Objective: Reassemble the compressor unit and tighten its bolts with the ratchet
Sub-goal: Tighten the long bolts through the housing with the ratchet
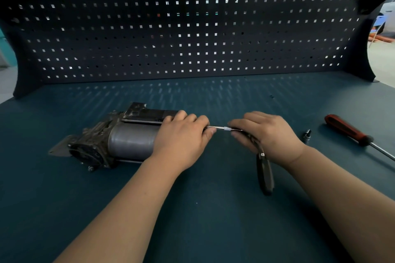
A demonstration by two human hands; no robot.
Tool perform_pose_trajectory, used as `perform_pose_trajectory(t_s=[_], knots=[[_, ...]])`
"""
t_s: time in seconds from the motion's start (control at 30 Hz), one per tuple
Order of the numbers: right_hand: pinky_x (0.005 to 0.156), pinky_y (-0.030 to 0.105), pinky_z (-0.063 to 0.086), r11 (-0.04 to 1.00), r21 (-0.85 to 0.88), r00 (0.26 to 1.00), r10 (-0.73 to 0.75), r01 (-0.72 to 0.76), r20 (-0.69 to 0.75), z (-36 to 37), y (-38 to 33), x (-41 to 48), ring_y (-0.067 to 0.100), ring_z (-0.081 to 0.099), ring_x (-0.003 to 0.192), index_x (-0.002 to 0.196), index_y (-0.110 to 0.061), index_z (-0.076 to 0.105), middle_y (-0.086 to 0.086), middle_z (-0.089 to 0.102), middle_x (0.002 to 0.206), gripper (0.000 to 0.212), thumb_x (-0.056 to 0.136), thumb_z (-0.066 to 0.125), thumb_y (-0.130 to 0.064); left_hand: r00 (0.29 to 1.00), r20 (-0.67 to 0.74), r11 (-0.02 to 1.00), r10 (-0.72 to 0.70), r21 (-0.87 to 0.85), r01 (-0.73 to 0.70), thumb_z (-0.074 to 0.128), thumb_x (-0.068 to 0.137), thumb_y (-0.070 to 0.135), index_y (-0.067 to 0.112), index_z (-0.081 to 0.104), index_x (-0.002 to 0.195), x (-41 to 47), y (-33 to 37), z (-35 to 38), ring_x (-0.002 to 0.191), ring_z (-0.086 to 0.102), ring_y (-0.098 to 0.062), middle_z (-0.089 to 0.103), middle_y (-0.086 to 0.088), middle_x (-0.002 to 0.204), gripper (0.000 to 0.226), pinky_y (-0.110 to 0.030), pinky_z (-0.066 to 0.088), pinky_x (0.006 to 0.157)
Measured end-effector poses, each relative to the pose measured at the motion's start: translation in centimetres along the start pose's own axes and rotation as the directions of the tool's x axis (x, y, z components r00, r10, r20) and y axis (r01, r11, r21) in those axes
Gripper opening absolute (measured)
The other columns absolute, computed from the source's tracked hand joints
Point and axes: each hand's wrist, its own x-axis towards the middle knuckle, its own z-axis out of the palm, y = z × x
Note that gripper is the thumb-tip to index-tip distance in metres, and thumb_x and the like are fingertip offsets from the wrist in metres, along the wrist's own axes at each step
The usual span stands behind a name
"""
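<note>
The grey-and-black metal compressor unit lies on its side on the left part of the teal bench top, its smooth steel cylinder pointing right and its dark cast end, with a flat mounting tab, pointing left. It looks heavy and rigid, unlikely to slide unless pushed. The round barrel could roll, so it is probably best steadied from above on the cylinder or held by the blocky casting.

The left hand rests over the cylinder's right end, knuckles up. Its fingers are curled, pinching the near tip of a thin silver extension bar with a knurled band. Whatever bolt the bar meets is hidden under this hand.

The bar runs rightward into the right hand, whose fingers curl closed around its far end and the head of the black-handled ratchet. The handle hangs out below the palm towards the viewer. The tool is stiff, and its polished steel is probably slippery, so the knurled band and the handle are the sure grips.

Further right lie a small silver socket and a red-handled screwdriver, apart from both hands.
</note>
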Motion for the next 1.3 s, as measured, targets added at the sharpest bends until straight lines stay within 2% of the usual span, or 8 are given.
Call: perform_pose_trajectory(t_s=[0.2, 0.37, 0.57, 0.67, 0.9, 1.03, 1.13, 1.3], knots=[[0.056, 0.035, 0.051, 0.977, 0.108, 0.981, 0.176, -0.184, 0.076, 0.4, -0.1, -0.3, 0.021, 0.062, 0.066, 0.095, -0.011, 0.073, -0.001, 0.066, 0.075, 0.011, 0.090, 0.067, -0.018, 1.000, -0.028, 1.000, 0.003, -0.006, -0.003, 0.020, 0.093, 0.057, 0.034, 0.050, 0.113, -0.3, -0.2, 0.2, 0.109, 0.043, -0.017, 0.058, 0.012, 0.111, 0.043, -0.034, 0.031, 0.085], [0.058, 0.014, 0.041, 0.689, 0.397, 0.796, 0.522, -0.606, 0.307, 0.3, -0.2, 0.9, 0.001, 0.055, 0.060, 0.080, -0.031, 0.068, -0.016, 0.063, 0.069, 0.017, 0.092, 0.060, -0.023, 0.998, -0.066, 1.000, 0.009, -0.023, -0.010, 0.028, 0.094, 0.053, 0.036, 0.048, 0.123, -0.4, -0.3, 0.4, 0.111, 0.043, -0.017, 0.055, 0.011, 0.118, 0.040, -0.035, 0.032, 0.089], [0.038, 0.022, 0.035, -0.238, 0.450, 0.298, 0.482, -0.861, 0.824, -0.7, -0.7, 2.2, 0.009, 0.023, 0.033, 0.087, -0.017, 0.065, -0.006, 0.037, 0.049, 0.028, 0.096, 0.052, -0.039, 0.997, -0.083, 0.999, 0.007, -0.034, -0.010, 0.025, 0.092, 0.054, 0.035, 0.050, 0.118, -0.4, -0.3, 0.4, 0.108, 0.044, -0.017, 0.058, 0.012, 0.114, 0.042, -0.034, 0.031, 0.087], [0.037, 0.020, 0.032, -0.362, 0.416, 0.227, 0.462, -0.834, 0.857, -0.8, -0.7, 2.4, 0.007, 0.020, 0.032, 0.093, -0.015, 0.064, -0.007, 0.035, 0.047, 0.038, 0.096, 0.046, -0.049, 0.997, -0.077, 0.999, 0.001, -0.034, -0.004, 0.021, 0.091, 0.054, 0.035, 0.051, 0.116, -0.4, -0.4, 0.4, 0.108, 0.043, -0.016, 0.059, 0.012, 0.112, 0.044, -0.033, 0.030, 0.086], [0.041, 0.025, 0.040, -0.180, 0.504, 0.340, 0.548, -0.845, 0.765, -0.2, -0.8, 2.0, 0.012, 0.029, 0.035, 0.088, -0.014, 0.067, -0.001, 0.042, 0.049, 0.041, 0.098, 0.045, -0.046, 0.997, -0.072, 1.000, -0.005, -0.006, 0.005, 0.018, 0.092, 0.053, 0.033, 0.051, 0.106, -0.3, -0.2, 0.4, 0.105, 0.043, -0.017, 0.060, 0.010, 0.106, 0.042, -0.034, 0.029, 0.083], [0.055, 0.035, 0.049, 0.362, 0.487, 0.582, 0.682, -0.795, 0.442, 0.6, -0.7, 1.1, 0.014, 0.049, 0.046, 0.076, -0.020, 0.069, -0.003, 0.053, 0.052, 0.035, 0.097, 0.048, -0.036, 0.997, -0.079, 1.000, -0.009, 0.024, 0.011, 0.022, 0.095, 0.052, 0.032, 0.051, 0.106, -0.2, -0.1, 0.6, 0.105, 0.044, -0.018, 0.060, 0.009, 0.105, 0.037, -0.034, 0.030, 0.082], [0.061, 0.040, 0.052, 0.885, 0.277, 0.926, 0.346, -0.376, 0.150, 0.2, -0.4, 0.0, 0.022, 0.061, 0.064, 0.092, -0.013, 0.072, -0.003, 0.063, 0.073, 0.023, 0.096, 0.054, -0.028, 0.997, -0.072, 1.000, -0.016, 0.020, 0.018, 0.022, 0.095, 0.052, 0.031, 0.050, 0.105, -0.1, -0.1, 0.6, 0.105, 0.044, -0.018, 0.060, 0.009, 0.105, 0.036, -0.034, 0.029, 0.081], [0.048, 0.036, 0.052, 0.993, 0.060, 0.993, 0.099, -0.103, 0.058, -0.2, -0.1, -0.2, 0.026, 0.064, 0.060, 0.105, -0.004, 0.072, 0.007, 0.065, 0.079, 0.035, 0.092, 0.057, -0.033, 0.997, -0.079, 1.000, -0.024, 0.006, 0.024, 0.022, 0.094, 0.052, 0.032, 0.050, 0.105, -0.1, -0.1, 0.6, 0.105, 0.044, -0.018, 0.060, 0.010, 0.106, 0.037, -0.034, 0.029, 0.081]])
